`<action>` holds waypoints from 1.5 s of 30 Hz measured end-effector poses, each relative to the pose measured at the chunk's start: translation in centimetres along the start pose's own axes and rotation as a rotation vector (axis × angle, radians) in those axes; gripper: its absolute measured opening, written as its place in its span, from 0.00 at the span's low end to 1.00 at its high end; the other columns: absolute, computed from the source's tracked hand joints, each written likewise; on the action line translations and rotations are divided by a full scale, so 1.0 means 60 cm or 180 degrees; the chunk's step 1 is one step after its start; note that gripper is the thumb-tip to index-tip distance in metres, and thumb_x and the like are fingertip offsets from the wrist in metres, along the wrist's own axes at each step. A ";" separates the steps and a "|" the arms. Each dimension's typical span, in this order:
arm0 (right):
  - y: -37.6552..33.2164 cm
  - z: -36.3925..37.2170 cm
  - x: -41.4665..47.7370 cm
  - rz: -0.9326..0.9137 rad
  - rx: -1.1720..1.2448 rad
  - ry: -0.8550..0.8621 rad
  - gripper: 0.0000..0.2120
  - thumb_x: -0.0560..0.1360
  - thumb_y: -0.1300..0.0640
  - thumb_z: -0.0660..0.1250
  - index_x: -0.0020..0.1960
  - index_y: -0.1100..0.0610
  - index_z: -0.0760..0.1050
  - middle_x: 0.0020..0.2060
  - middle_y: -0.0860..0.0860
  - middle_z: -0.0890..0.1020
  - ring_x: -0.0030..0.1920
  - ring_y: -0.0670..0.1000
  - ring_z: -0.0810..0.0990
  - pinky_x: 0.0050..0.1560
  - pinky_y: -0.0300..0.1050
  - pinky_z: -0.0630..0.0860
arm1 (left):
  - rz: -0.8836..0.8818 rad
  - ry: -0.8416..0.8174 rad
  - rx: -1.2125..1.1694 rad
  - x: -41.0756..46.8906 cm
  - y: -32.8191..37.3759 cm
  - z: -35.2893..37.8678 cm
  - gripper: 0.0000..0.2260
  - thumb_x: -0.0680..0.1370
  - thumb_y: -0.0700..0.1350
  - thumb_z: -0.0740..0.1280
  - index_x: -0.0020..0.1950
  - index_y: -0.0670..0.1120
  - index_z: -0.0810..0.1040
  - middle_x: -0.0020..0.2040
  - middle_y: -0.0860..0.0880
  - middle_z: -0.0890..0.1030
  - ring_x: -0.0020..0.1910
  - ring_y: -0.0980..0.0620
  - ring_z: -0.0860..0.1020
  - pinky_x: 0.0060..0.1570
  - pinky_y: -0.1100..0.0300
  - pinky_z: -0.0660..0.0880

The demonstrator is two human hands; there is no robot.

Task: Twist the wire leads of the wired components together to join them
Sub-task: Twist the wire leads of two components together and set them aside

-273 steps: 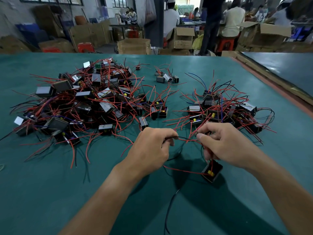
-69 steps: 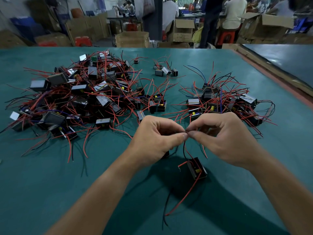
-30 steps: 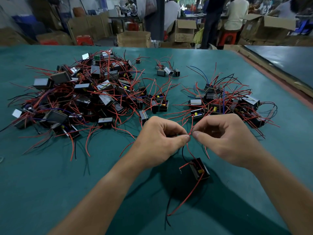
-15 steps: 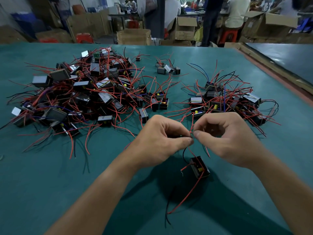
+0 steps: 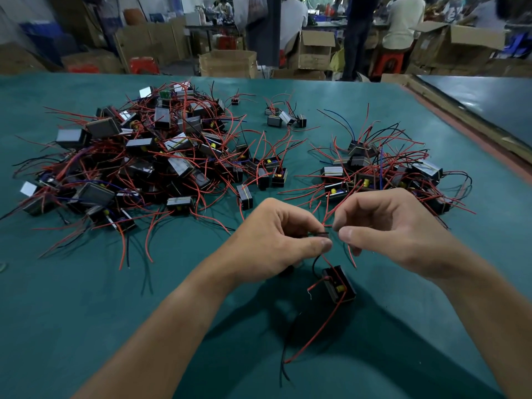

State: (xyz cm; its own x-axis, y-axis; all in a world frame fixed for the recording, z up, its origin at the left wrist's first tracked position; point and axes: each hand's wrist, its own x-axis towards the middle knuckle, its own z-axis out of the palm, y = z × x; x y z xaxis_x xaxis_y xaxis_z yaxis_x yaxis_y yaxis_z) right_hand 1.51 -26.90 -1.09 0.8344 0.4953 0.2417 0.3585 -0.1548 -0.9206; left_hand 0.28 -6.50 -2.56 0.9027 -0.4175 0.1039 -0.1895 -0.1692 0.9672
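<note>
My left hand (image 5: pixel 273 243) pinches a black wire lead (image 5: pixel 320 233) between thumb and forefinger, its tip poking out to the right. My right hand (image 5: pixel 385 226) is just right of it with curled fingers, and its thumb and forefinger pinch a thin red lead (image 5: pixel 351 257) that hangs below. A small gap separates the two thumbs. Under the hands a black wired component (image 5: pixel 338 286) with a yellow part lies on the green table (image 5: pixel 86 312). Its red lead (image 5: pixel 313 338) and a black lead trail toward me. A dark piece shows partly under my left palm.
A big heap of black components with red leads (image 5: pixel 144 162) covers the left of the table, a smaller heap (image 5: pixel 383 171) lies behind my right hand, and a few loose ones (image 5: pixel 283 118) sit farther back. The table's right edge (image 5: pixel 475 139) runs diagonally. Cardboard boxes and people stand beyond.
The fingertips that were pressed together half a second ago have drawn slightly apart. The black lead's tip now shows between them. The component below has hardly moved.
</note>
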 end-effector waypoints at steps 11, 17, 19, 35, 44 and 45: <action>0.009 0.003 0.004 0.0108 -0.0347 0.0071 0.04 0.69 0.56 0.72 0.39 0.57 0.80 0.28 0.52 0.79 0.28 0.49 0.75 0.31 0.45 0.73 | 0.0025 0.0094 -0.0027 0.001 -0.003 0.000 0.05 0.75 0.38 0.73 0.40 0.40 0.82 0.30 0.43 0.73 0.29 0.50 0.66 0.30 0.54 0.62; 0.015 0.004 0.007 0.0374 -0.0251 -0.0042 0.09 0.76 0.63 0.69 0.37 0.57 0.76 0.26 0.51 0.77 0.28 0.50 0.75 0.32 0.49 0.74 | 0.0090 0.0237 0.0035 0.005 -0.006 0.002 0.06 0.77 0.37 0.70 0.41 0.37 0.81 0.26 0.52 0.72 0.24 0.56 0.66 0.26 0.62 0.63; 0.017 0.004 0.007 0.0503 -0.0201 -0.0100 0.10 0.78 0.66 0.65 0.39 0.58 0.74 0.27 0.50 0.78 0.29 0.49 0.76 0.31 0.46 0.75 | 0.0110 0.0266 0.0076 0.006 -0.007 0.003 0.07 0.78 0.37 0.68 0.41 0.38 0.81 0.25 0.53 0.72 0.23 0.57 0.67 0.25 0.64 0.64; 0.008 0.023 0.005 -0.0189 -0.0420 0.0278 0.02 0.70 0.57 0.72 0.41 0.56 0.82 0.32 0.53 0.82 0.30 0.48 0.77 0.32 0.40 0.74 | 0.0193 0.0492 0.0419 0.000 -0.005 0.008 0.09 0.71 0.44 0.77 0.32 0.45 0.82 0.25 0.46 0.80 0.22 0.56 0.71 0.25 0.65 0.65; 0.008 0.014 0.006 -0.0073 -0.0544 0.0296 0.04 0.71 0.54 0.69 0.40 0.55 0.79 0.30 0.54 0.79 0.30 0.47 0.74 0.30 0.45 0.75 | 0.0229 0.0278 0.0116 0.001 -0.006 0.008 0.05 0.74 0.39 0.74 0.38 0.41 0.83 0.28 0.49 0.80 0.24 0.58 0.72 0.25 0.67 0.67; 0.009 0.013 0.006 -0.0038 -0.0514 0.0259 0.05 0.72 0.55 0.69 0.39 0.56 0.79 0.29 0.52 0.78 0.30 0.47 0.75 0.30 0.42 0.76 | 0.0245 0.0248 0.0085 0.002 -0.006 0.008 0.05 0.75 0.38 0.73 0.39 0.40 0.83 0.28 0.50 0.80 0.25 0.59 0.73 0.26 0.67 0.68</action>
State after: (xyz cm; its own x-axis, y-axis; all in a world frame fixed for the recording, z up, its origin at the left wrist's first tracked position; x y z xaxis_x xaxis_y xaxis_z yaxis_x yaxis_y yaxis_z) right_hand 1.69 -26.12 -1.71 0.8584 0.4282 0.2823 0.4257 -0.2877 -0.8579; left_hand 0.25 -6.92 -3.02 0.9121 -0.3598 0.1963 -0.2688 -0.1635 0.9492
